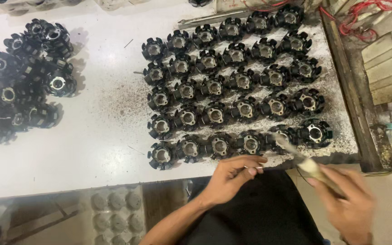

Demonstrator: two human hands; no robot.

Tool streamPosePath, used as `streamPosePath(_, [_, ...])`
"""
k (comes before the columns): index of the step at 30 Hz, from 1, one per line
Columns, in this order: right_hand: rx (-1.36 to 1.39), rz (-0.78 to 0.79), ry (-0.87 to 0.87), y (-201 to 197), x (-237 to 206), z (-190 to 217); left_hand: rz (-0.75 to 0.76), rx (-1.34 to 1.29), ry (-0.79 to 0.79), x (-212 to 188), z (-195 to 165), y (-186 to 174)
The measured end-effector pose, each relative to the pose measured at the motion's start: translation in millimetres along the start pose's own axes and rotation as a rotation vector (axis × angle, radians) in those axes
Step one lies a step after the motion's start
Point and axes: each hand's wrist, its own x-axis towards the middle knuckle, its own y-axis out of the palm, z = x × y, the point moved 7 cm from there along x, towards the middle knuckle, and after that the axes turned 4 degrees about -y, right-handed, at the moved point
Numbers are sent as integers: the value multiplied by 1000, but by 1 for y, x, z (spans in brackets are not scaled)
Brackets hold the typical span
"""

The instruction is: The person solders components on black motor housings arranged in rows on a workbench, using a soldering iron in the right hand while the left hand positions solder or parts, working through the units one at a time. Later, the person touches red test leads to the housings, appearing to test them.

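A pale brush (298, 156) is gripped in the right hand (348, 199), fingers closed round its handle, and its blurred tip is held over the second part from the right end of the front row of black stator cores (232, 86) laid out in rows on the white table (100, 118). The left hand (232, 174) is rested at the table's front edge just before that front row, fingers curled narrowly round a thin pale object. A loose heap of similar cores (23, 81) is seen well apart to the left of the rows.

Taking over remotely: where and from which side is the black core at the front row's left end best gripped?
Grip the front-left core across its outer toothed rim, coming from above and the open left side. It lies flat, bore up, with a neighbouring core crowding its right.
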Motion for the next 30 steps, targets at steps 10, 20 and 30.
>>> streamPosePath(10, [243,244,-553,135,26,87,-422,-183,138,-4,-27,-64])
streamPosePath(20, [1249,690,373,249,58,43,-778,776,322,-114,-102,-125])
streamPosePath(30, [874,796,427,273,44,57,-1040,1102,7,-145,-70,-176])
